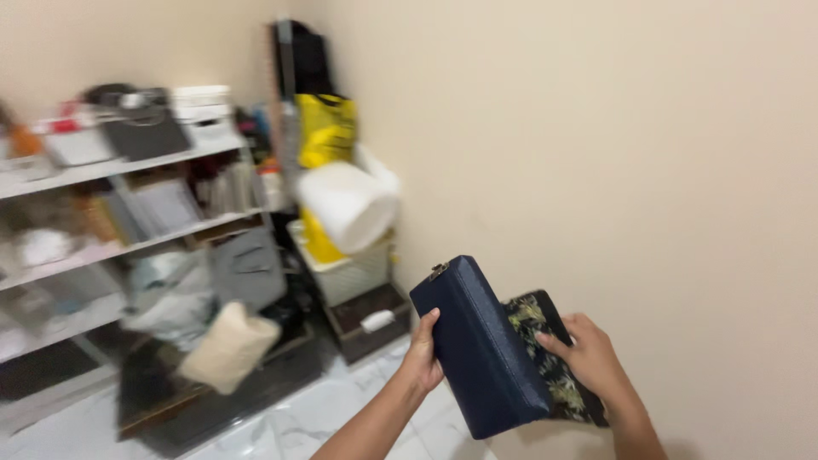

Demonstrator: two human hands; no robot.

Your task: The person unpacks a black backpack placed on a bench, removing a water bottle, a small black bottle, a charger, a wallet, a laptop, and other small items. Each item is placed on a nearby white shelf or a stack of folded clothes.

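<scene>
While the view is motion-blurred, shelves fill the left side, white boards stacked with boxes, folders and a dark bag; details are too soft to tell. Below them a beige cushion leans over dark trays on the marble floor. Just right of the shelves stands a white basket, a foam roll resting on top, a yellow bag behind it against the corner. A dark drawer-like box sits on the floor at the basket's foot.

Centre-right, held in the air before the cream wall: a navy box, long and textured, tilted with a small metal clasp at its upper end. Left hand grips its left edge, fingers curled over the rim, thumb hidden behind. A dark floral cloth lies against the box's right side. Right hand presses on that cloth, fingers laid flat across it, clamping cloth to box. Both forearms rise from the bottom edge.
</scene>
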